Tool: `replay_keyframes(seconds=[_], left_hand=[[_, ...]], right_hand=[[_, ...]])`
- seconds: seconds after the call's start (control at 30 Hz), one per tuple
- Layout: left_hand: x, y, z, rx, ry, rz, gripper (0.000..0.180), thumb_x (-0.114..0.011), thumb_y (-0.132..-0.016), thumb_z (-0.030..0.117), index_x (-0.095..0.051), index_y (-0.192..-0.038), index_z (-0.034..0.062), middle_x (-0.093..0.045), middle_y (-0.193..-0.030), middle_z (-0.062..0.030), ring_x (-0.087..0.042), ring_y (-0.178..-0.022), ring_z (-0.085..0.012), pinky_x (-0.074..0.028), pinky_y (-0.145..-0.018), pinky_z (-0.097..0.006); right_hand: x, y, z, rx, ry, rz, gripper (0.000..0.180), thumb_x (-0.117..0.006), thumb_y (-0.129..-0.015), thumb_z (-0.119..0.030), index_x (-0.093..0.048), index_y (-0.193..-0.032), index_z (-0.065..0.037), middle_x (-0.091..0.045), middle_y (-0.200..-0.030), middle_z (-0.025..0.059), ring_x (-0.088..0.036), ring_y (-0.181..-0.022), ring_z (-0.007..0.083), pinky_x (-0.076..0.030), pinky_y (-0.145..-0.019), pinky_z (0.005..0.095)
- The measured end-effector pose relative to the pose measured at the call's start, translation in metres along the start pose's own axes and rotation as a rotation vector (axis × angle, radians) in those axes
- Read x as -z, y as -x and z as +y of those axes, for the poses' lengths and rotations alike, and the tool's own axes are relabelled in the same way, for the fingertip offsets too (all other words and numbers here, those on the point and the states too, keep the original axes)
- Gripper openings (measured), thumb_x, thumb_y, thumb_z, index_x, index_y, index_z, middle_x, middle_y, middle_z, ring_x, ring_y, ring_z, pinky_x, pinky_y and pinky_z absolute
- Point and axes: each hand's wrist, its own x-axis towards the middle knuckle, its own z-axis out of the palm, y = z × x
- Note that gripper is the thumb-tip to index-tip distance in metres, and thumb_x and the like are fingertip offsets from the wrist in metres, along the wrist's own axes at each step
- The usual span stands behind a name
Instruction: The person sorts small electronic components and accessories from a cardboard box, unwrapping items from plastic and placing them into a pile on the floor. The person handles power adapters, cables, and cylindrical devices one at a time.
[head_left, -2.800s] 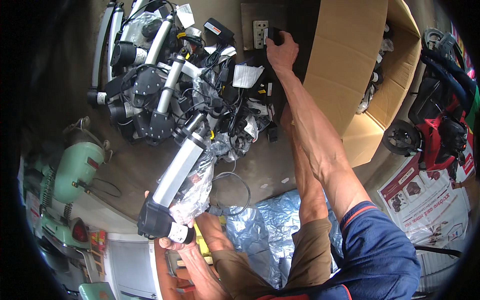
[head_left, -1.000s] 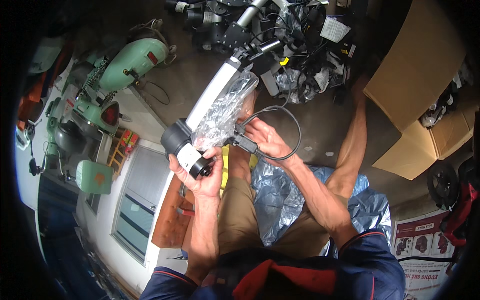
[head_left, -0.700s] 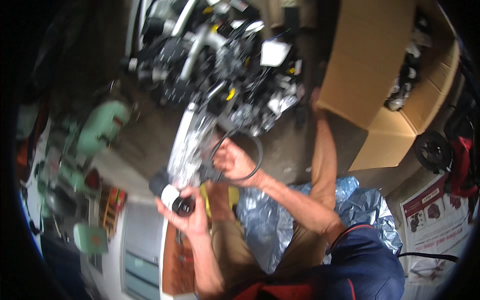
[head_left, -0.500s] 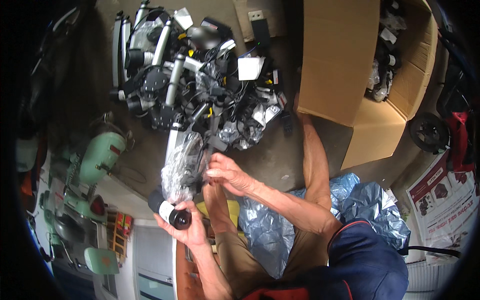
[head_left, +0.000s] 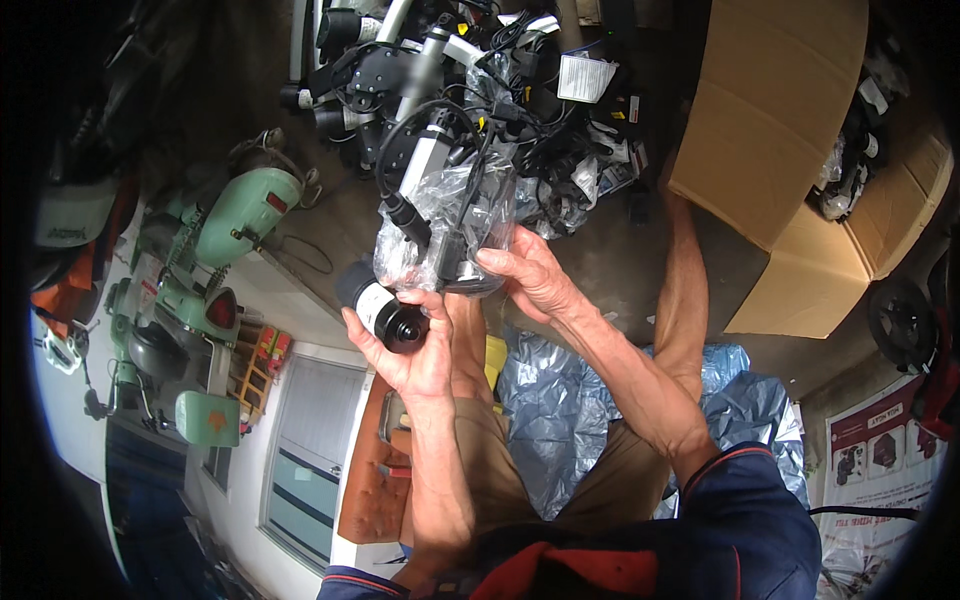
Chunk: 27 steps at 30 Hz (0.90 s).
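1. Head view: the left hand [head_left: 415,355] curls its thumb and fingers around the black motor [head_left: 372,300], near its round end.
2. The right hand [head_left: 537,278] pinches the edge of the clear plastic bag [head_left: 497,215], thumb on top; whether it also grips the black block [head_left: 450,262] there is hard to tell.
3. The motor is low in the left palm; a silver bar [head_left: 428,158] slants away above it, their join hidden by the bag. A cable [head_left: 383,165] loops over the bar, its black plug [head_left: 408,218] lying against the bag.
4. Just beyond is a pile of motors [head_left: 375,75] on the floor [head_left: 620,275]. To the right stands an open cardboard box [head_left: 775,110]; a silvery sheet [head_left: 550,420] lies below, between the legs.
5. With the motor held only near one end, the long bar could tip and twist free. The slick bag could slide or tear if pulled hard, spilling the block, and the loose loop could snag on the pile.
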Motion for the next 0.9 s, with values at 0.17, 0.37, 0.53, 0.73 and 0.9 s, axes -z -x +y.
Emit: replay_keyframes(seconds=[0.17, 0.37, 0.53, 0.73, 0.9], left_hand=[[-0.002, -0.01, -0.012, -0.001, -0.001, -0.008, 0.045, -0.09, -0.08, 0.027, -0.067, -0.111, 0.0028, -0.069, -0.106, -0.0104, -0.063, -0.095, -0.0247, -0.055, -0.089, -0.044], [-0.015, -0.019, -0.024, -0.011, -0.009, -0.081, 0.051, -0.09, -0.077, 0.018, -0.062, -0.117, 0.0013, -0.064, -0.113, -0.0129, -0.06, -0.102, -0.0258, -0.053, -0.094, -0.044], [-0.02, -0.021, -0.026, -0.006, -0.018, -0.093, 0.052, -0.089, -0.079, 0.019, -0.061, -0.119, 0.0008, -0.063, -0.113, -0.0134, -0.059, -0.105, -0.0259, -0.053, -0.094, -0.044], [-0.01, -0.02, -0.025, -0.038, -0.052, -0.069, 0.05, -0.088, -0.083, 0.027, -0.062, -0.116, -0.0003, -0.065, -0.109, -0.0148, -0.061, -0.103, -0.0258, -0.054, -0.093, -0.045], [-0.009, -0.022, -0.037, -0.033, -0.001, -0.051, 0.052, -0.088, -0.082, 0.026, -0.061, -0.117, -0.0003, -0.064, -0.109, -0.015, -0.06, -0.103, -0.0263, -0.054, -0.093, -0.045]], right_hand=[[0.002, 0.003, 0.0, 0.043, -0.064, 0.111, 0.055, -0.074, -0.096, -0.02, -0.054, -0.141, 0.003, -0.065, -0.13, 0.0089, -0.062, -0.118, 0.0163, -0.049, -0.106, 0.0356], [-0.001, 0.005, -0.002, 0.276, 0.133, 0.057, 0.069, -0.07, -0.096, -0.012, -0.034, -0.152, 0.002, -0.062, -0.133, 0.0178, -0.062, -0.12, 0.0218, -0.048, -0.108, 0.0366], [-0.006, 0.007, -0.004, 0.353, 0.197, 0.093, 0.065, -0.071, -0.095, -0.004, -0.032, -0.147, -0.002, -0.063, -0.13, 0.0201, -0.063, -0.121, 0.0205, -0.053, -0.103, 0.0362], [-0.004, 0.013, 0.001, 0.402, 0.307, 0.147, 0.047, -0.071, -0.093, 0.006, -0.049, -0.134, -0.005, -0.064, -0.119, 0.0116, -0.066, -0.11, 0.0159, -0.057, -0.095, 0.0296], [-0.003, 0.014, -0.008, 0.379, 0.301, 0.18, 0.037, -0.072, -0.095, 0.001, -0.055, -0.128, -0.004, -0.064, -0.117, 0.0091, -0.066, -0.101, 0.0111, -0.058, -0.082, 0.0258]])
